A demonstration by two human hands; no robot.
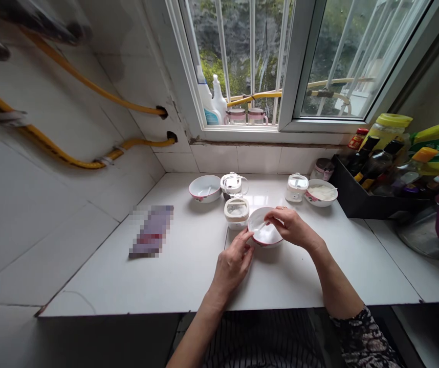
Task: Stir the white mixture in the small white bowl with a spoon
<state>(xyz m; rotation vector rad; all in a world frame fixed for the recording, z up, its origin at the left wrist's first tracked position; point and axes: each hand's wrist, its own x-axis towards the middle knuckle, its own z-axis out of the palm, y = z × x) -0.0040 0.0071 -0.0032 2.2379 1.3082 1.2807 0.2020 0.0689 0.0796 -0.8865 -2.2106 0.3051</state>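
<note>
A white bowl with a red rim (266, 234) stands on the white counter before me. My right hand (289, 225) pinches a small white spoon (261, 225) over the inside of this bowl. At the bowl's left side, my left hand (234, 259) holds the rim between its fingers. Just behind my left hand sits a lidded clear jar (237, 213), close beside the bowl. Another lidded jar (233, 185) is behind it, next to a second bowl (205, 189) with a white utensil inside. What the bowl in front contains is hard to make out.
Back right are a lidded jar (297, 187), a bowl of white food (321, 193) and a black box of bottles (373, 197). A glass-lidded pot (426, 230) stands far right. A blurred purple packet (152, 231) lies left. The window (242, 61) is behind.
</note>
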